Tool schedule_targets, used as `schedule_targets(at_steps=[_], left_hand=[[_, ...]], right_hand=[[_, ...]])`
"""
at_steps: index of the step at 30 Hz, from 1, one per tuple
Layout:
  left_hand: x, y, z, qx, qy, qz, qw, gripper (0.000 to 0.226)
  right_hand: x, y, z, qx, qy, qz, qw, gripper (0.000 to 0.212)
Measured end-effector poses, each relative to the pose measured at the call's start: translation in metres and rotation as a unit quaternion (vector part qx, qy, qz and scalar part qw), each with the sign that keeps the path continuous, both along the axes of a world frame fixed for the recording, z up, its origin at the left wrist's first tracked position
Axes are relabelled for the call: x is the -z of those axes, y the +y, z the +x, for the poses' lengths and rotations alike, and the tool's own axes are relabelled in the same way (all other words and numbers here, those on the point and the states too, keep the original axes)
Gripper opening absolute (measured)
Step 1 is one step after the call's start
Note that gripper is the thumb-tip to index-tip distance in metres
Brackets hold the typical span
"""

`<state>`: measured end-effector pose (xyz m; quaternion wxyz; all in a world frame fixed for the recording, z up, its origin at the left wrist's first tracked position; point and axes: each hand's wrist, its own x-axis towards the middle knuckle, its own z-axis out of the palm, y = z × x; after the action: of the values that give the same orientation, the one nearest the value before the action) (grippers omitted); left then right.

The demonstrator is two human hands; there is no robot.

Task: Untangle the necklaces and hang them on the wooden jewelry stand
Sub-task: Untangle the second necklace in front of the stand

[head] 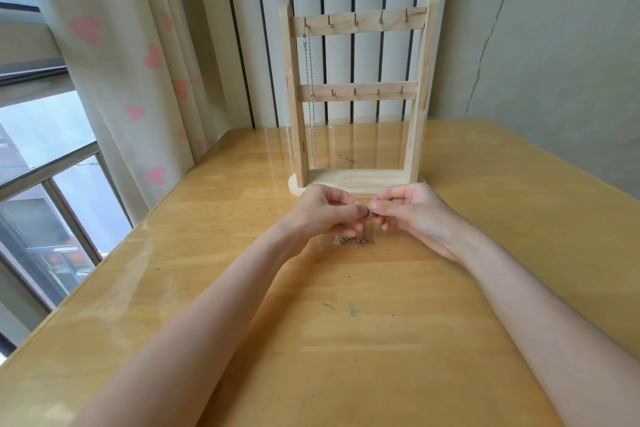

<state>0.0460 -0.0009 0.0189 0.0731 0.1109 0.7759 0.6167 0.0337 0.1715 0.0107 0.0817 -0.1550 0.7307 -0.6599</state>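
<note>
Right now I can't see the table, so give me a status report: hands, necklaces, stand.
Left hand and right hand pinch tangled necklace. One chain hangs on stand. Nothing in the way.

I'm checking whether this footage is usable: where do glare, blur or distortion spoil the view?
Head view: window glare streaks the glossy yellow wooden table; wide-angle bending curves the edges; the thin metal necklace under both hands is blurred; the pale wooden jewelry stand stays sharp.

One wooden jewelry stand point(356, 97) with two hook bars — five hooks on each. One chain necklace point(309, 94) hangs from it; a second necklace point(360, 238) — tangled, partly hidden — sits between two hands, left point(323, 215) and right point(412, 215). One table point(346, 322).
</note>
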Motion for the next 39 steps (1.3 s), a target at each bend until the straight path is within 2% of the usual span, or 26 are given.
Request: schedule_targets(at_steps=[4,9,12,17,20,24,29,36,39], left_hand=[[0.0010,-0.0005,-0.0005,-0.006,0.002,-0.010,1.000,0.009],[0.0044,-0.0035,-0.0029,-0.001,-0.039,-0.027,0.999,0.012],[0.0059,-0.0049,-0.0036,-0.005,-0.055,-0.003,0.998,0.010],[0.0060,-0.0011,-0.0053,0.002,0.039,-0.016,0.999,0.006],[0.0065,-0.0028,-0.0058,0.008,0.047,-0.026,0.999,0.009],[0.0067,-0.0030,-0.0063,-0.001,0.055,-0.033,0.998,0.005],[0.0074,-0.0047,-0.0066,-0.008,0.036,0.000,0.999,0.004],[0.0058,-0.0028,-0.0040,0.002,0.012,0.030,0.999,0.004],[0.0068,-0.0015,-0.0032,0.004,-0.004,0.021,1.000,0.009]], right_hand=[[-0.0015,-0.0001,0.0015,-0.001,0.003,0.014,1.000,0.009],[-0.0030,-0.0004,0.0015,0.045,0.059,0.088,0.993,0.013],[-0.0013,0.0014,0.0002,0.062,0.059,0.062,0.994,0.015],[0.0004,-0.0047,0.0027,0.032,0.047,0.076,0.995,0.017],[-0.0002,-0.0036,0.0027,0.043,0.047,0.060,0.996,0.019],[0.0006,-0.0048,0.0023,0.043,0.057,0.051,0.996,0.013],[-0.0001,-0.0036,0.0021,0.036,0.071,0.041,0.996,0.008],[-0.0007,-0.0038,0.0014,0.051,0.097,0.066,0.992,0.005],[-0.0007,-0.0044,0.0021,0.045,0.115,0.107,0.987,0.008]])
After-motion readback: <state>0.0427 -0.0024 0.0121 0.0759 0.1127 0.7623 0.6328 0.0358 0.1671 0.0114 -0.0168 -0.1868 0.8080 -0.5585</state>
